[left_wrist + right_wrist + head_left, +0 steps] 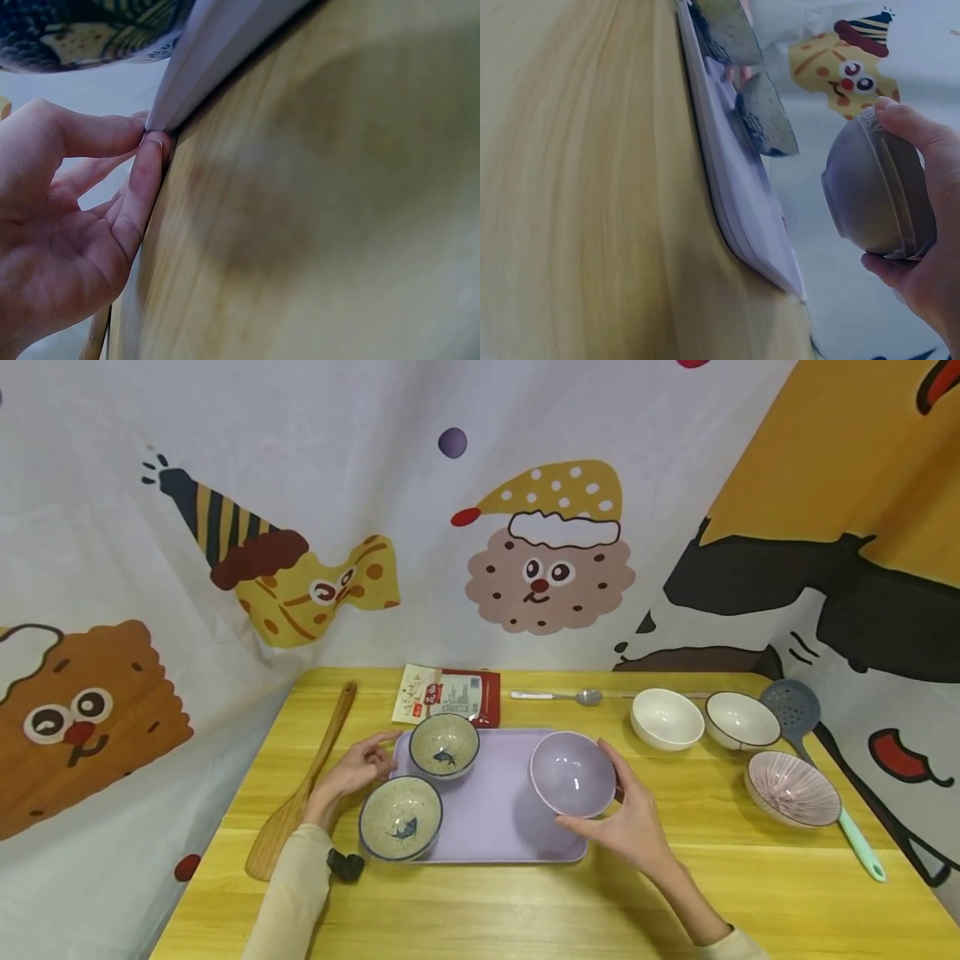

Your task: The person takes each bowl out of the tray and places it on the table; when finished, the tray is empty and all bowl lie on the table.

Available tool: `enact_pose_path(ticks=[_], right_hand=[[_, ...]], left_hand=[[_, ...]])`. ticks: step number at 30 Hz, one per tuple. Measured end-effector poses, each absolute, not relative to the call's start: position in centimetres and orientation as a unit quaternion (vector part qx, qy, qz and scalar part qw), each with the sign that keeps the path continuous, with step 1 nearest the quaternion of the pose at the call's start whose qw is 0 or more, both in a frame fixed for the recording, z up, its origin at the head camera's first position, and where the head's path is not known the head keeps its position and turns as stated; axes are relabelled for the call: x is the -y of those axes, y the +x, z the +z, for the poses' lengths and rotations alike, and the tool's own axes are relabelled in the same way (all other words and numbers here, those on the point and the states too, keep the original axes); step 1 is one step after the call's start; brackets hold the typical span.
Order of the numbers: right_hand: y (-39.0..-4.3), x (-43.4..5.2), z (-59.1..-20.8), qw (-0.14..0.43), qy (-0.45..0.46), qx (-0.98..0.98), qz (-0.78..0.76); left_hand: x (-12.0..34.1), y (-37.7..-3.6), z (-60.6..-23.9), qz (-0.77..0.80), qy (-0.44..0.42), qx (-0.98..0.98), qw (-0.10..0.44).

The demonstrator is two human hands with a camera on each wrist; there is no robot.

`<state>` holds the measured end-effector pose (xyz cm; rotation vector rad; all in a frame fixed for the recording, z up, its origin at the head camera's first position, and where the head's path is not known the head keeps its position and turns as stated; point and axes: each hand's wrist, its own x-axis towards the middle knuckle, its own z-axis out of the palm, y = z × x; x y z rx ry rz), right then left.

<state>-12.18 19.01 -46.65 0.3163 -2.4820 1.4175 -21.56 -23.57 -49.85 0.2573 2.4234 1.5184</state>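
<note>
My right hand [630,822] grips a light purple bowl [572,775] at its side, thumb near the front and fingers behind. The right wrist view has this bowl [874,187] raised above the level of the purple tray [491,802]. At the tray's left end, my left hand [363,768] pinches the edge between thumb and fingers, as the left wrist view shows at the tray rim [195,67]. Two speckled bowls with blue fish inside stand on the tray's left part: one rear bowl [444,746] and one front bowl [401,818].
Left of the tray lies a wooden spatula [300,797]. Behind it are a red and cream packet [450,693] and a spoon [558,696]. To the right stand a white bowl [667,720], a dark-rimmed bowl [742,721], a pink-streaked bowl [792,789] and a slotted skimmer [792,706].
</note>
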Motion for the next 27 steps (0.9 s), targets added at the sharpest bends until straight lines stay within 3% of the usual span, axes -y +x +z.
enact_pose_path(ticks=[27], right_hand=[[-9.6,-26.8,-45.6,0.212,-0.054,0.858,0.465]], left_hand=[[24.1,-22.1,-51.1,0.533,0.091,-0.830,0.134]])
